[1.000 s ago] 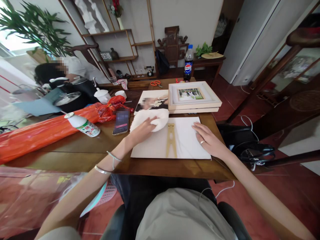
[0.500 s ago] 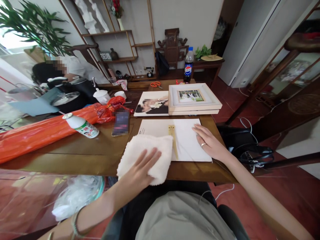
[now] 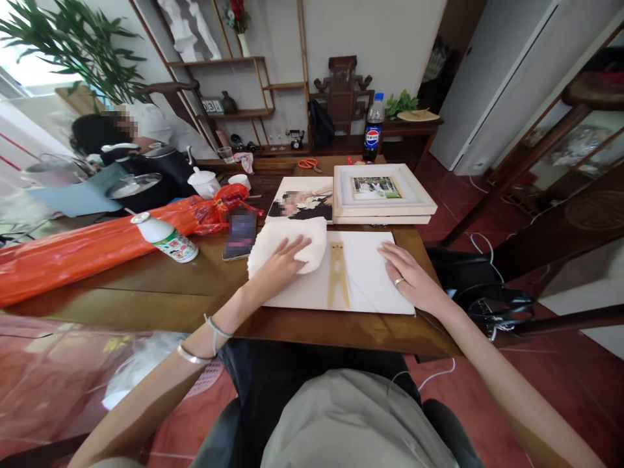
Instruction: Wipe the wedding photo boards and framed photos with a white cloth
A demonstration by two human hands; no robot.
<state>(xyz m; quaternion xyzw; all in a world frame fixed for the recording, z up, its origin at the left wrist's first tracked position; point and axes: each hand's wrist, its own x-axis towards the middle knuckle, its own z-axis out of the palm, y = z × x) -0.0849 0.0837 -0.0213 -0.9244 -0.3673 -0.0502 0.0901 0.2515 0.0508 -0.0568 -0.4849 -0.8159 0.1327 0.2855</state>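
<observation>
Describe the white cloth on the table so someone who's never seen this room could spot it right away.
Find the long dark wooden table; near its front edge lies a flat white rectangular board. On the board's far left corner sits the fluffy white towelling cloth, under the person's left hand. Unlike the smooth board, it is soft and rumpled.

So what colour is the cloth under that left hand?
White; the head view shows the cloth clearly.

phone (image 3: 240, 234), milk bottle (image 3: 166, 239), stacked frames (image 3: 385, 195)
</observation>
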